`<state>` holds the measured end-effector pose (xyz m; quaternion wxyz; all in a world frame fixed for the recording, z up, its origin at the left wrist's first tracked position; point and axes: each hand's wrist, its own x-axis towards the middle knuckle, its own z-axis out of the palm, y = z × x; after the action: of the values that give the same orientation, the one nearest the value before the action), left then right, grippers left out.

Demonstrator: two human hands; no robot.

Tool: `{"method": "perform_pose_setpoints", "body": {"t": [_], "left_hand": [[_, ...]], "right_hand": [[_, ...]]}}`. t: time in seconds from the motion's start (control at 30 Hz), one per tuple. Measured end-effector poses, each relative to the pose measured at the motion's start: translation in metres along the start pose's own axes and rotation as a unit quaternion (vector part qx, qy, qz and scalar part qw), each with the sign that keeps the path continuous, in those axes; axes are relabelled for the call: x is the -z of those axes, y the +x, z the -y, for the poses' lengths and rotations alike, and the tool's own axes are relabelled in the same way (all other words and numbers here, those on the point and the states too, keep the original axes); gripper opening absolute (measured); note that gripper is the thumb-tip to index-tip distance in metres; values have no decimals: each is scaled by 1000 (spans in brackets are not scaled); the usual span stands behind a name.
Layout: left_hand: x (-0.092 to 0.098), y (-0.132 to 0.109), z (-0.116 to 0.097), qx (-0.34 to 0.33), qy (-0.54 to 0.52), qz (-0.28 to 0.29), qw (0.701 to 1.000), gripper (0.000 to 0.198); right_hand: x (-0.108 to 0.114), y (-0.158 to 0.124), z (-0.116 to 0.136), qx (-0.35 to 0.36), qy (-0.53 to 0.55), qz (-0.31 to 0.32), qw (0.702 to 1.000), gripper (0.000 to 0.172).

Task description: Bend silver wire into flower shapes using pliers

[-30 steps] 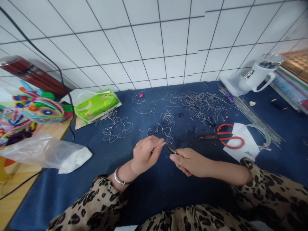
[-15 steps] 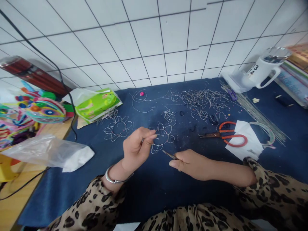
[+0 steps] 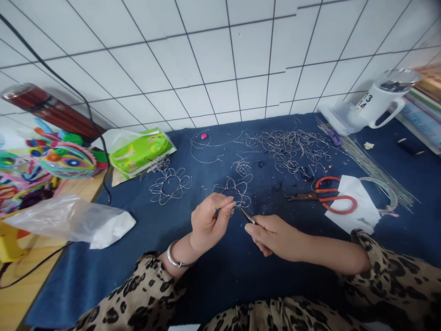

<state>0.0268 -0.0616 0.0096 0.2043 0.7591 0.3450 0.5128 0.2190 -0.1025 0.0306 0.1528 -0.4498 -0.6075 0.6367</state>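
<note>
My left hand (image 3: 208,221) is pinched shut on the near edge of a flower-shaped wire frame (image 3: 231,189) lying on the blue cloth (image 3: 144,239). My right hand (image 3: 275,235) is closed round small metal pliers (image 3: 246,214), their tip pointing up-left and meeting the wire at my left fingertips. A second wire flower (image 3: 170,185) lies to the left of my hands. Both forearms wear leopard-print sleeves, and a silver bangle (image 3: 173,259) sits on my left wrist.
Red-handled scissors (image 3: 325,198) lie on the right beside white paper (image 3: 351,204). Cut wire scraps (image 3: 289,145) and straight wires (image 3: 372,168) spread at the back. A green tissue pack (image 3: 141,151), a plastic bag (image 3: 69,220), colourful craftwork (image 3: 58,161) and a white mug (image 3: 377,103) stand around.
My left hand had lifted the wire flower to the left, then brought it back down and right. The pliers' tip has met the wire at my left fingertips again.
</note>
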Motion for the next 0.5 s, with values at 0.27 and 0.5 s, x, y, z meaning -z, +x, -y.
{"method": "perform_pose_setpoints", "body": {"t": [0.27, 0.5], "left_hand": [[-1, 0, -1, 3, 6, 10, 1000, 21], [-1, 1, 0, 0, 14, 22, 1000, 19]], "right_hand": [[0, 2, 3, -7, -7, -8, 1000, 42], [0, 2, 4, -13, -13, -6, 1000, 40]]}}
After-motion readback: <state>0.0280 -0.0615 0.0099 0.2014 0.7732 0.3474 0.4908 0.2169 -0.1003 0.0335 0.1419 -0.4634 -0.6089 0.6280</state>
